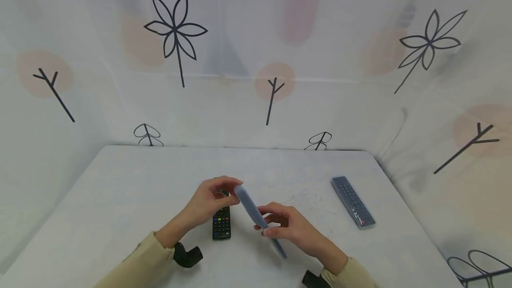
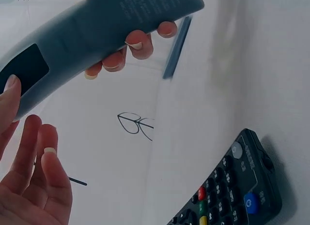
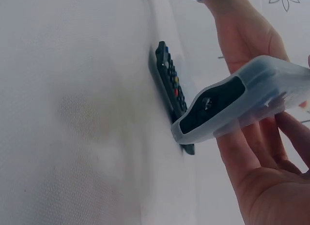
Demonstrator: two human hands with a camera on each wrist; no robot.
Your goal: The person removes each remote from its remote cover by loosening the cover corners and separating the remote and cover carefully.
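Note:
A remote control in a translucent bluish cover (image 1: 250, 206) is held tilted above the table between both hands. My left hand (image 1: 210, 200) pinches its upper end, the thumb lying on a dark window in the cover (image 2: 29, 70). Lower down, my right hand (image 1: 294, 230) grips the same remote by its edges, thumb on the near side. Small print shows on its back in the left wrist view, and a dark end shows through the cover's opening in the right wrist view. Beneath my left hand lies a black remote (image 1: 221, 226), buttons up, its far end partly hidden.
Another remote in a translucent cover (image 1: 353, 201) lies on the right side of the white table (image 1: 132, 199). A pale cloth wall (image 1: 224, 114) with drawn flowers and twigs stands behind and beside the table. Dark bands (image 1: 188, 256) are on both wrists.

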